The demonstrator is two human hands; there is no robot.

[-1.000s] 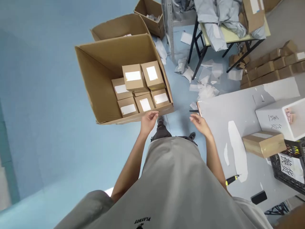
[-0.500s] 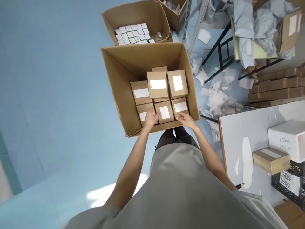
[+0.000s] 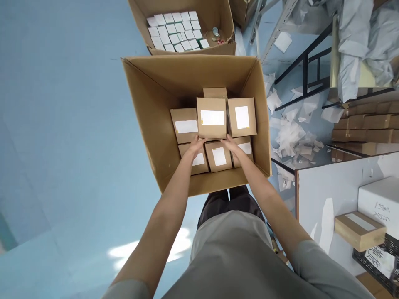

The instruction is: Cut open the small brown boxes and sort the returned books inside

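Observation:
A large open cardboard box (image 3: pixel 193 66) stands in front of me with several small brown cardboard boxes inside, most with white labels. The top middle small box (image 3: pixel 213 131) sits higher than the front row. My left hand (image 3: pixel 195 146) is at its lower left corner, thumb across the near face and fingers against the side. At the lower right corner my right hand (image 3: pixel 232 144) holds it the same way. The fingertips are partly hidden. Beside it lie a right small box (image 3: pixel 242 132) and a left small box (image 3: pixel 184 115); a front small box (image 3: pixel 218 169) is just below my hands.
Behind stands another carton (image 3: pixel 218 50) with rows of small white boxes (image 3: pixel 171 28). To the right are a metal rack (image 3: pixel 282 25), a black-legged table (image 3: pixel 305 68), crumpled paper (image 3: pixel 288 135) on the floor, and a grey-white tabletop (image 3: pixel 346 174) bearing a brown box (image 3: pixel 360 230).
Both hands have moved away from my body, from the front row to the near corners of the top middle box. My view has shifted closer over the large carton.

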